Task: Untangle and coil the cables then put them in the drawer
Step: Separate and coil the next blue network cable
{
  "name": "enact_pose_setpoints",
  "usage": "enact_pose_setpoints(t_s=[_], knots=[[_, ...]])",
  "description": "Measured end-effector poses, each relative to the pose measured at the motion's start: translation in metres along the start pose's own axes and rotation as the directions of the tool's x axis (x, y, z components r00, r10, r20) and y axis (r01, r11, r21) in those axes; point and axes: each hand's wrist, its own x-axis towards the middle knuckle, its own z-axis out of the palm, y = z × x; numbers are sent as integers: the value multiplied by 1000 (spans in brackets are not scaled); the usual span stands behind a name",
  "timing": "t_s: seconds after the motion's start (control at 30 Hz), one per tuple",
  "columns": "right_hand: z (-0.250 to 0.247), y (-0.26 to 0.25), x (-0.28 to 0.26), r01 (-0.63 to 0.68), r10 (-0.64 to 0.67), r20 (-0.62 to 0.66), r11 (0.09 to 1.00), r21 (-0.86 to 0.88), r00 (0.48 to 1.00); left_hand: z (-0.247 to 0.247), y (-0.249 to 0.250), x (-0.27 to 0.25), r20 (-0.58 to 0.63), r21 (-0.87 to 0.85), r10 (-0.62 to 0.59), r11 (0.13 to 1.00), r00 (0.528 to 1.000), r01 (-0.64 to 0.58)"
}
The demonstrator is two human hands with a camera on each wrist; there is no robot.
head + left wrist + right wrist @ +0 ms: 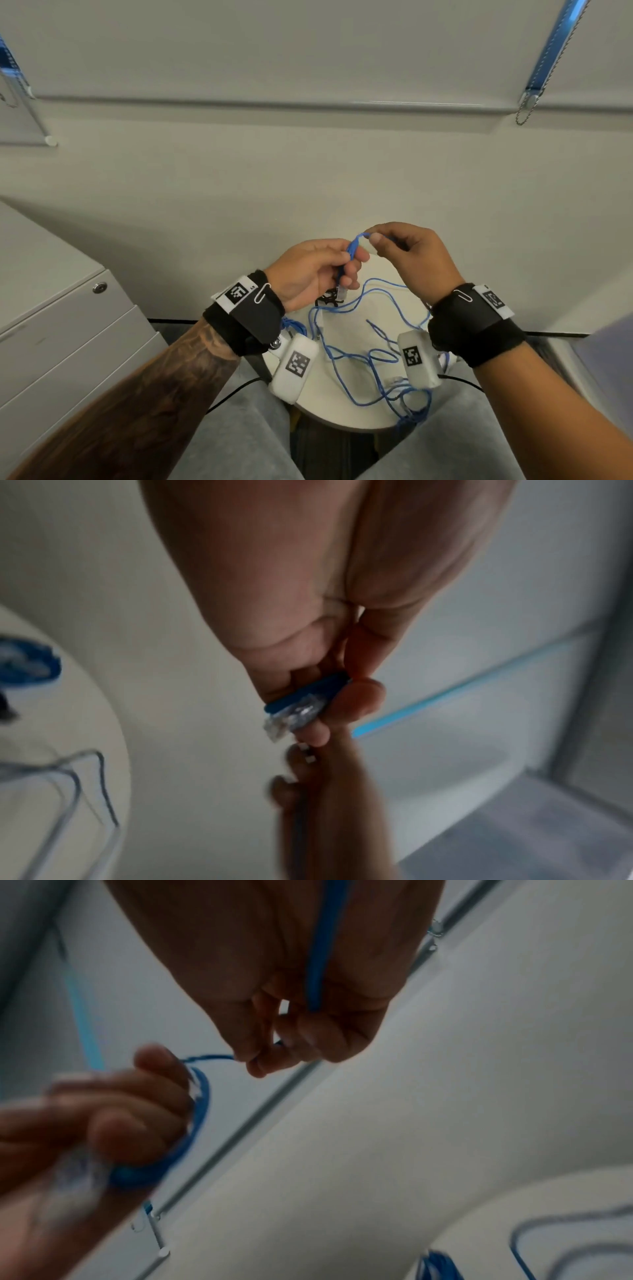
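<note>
Left hand (310, 270) curled round the thin blue network cable (352, 248) at its clear plastic plug (291, 718); right hand (407, 253) pinching the same strand just beside it. Barely started, by the look — most loops still sprawled loose over the small round white table (342, 416) beneath both wrists, uncoiled. Grey metal drawer cabinet (68, 329) shut at the left — nothing stowed yet.
</note>
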Motion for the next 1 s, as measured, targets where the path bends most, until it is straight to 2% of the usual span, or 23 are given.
enact_pose_setpoints(t_s=[0.1, 0.2, 0.33, 0.5, 0.6, 0.7, 0.77, 0.87, 0.93, 1.0], knots=[[17, 14, -9, -120, 117, 65, 991, 54, 991, -2, 7, 2, -30, -312, 47, 949, 998, -54], [34, 16, -26, -80, 98, 218, 993, -89, 971, -11, 7, 7, -182, -464, 70, 873, 981, -148], [37, 12, -35, 17, 48, 304, 978, -208, 952, -26, -2, 11, -372, -455, 42, 862, 927, -222], [37, 6, -36, 158, 10, 411, 914, -373, 912, -28, -12, 17, -461, -436, -4, 872, 887, -223], [32, -5, -40, 115, 20, 421, 949, -292, 907, -32, -13, 19, -505, -364, 27, 899, 863, -242], [27, -20, -42, 89, -14, 400, 982, -168, 916, -33, -18, 17, -554, -118, 96, 974, 827, -193], [22, -27, -35, 84, -49, 336, 992, -91, 941, -25, -22, 14, -516, 89, 156, 988, 842, -129], [13, -30, -19, 128, -110, 227, 989, -68, 968, -11, -26, 7, -346, 320, 170, 946, 923, -54], [7, -25, -8, 107, -95, 147, 991, -80, 985, -4, -23, 2, -249, 280, 101, 960, 963, -28], [4, -18, 0, 61, -52, 91, 993, -104, 994, -2, -17, -1, -180, 185, 44, 983, 983, -10]])
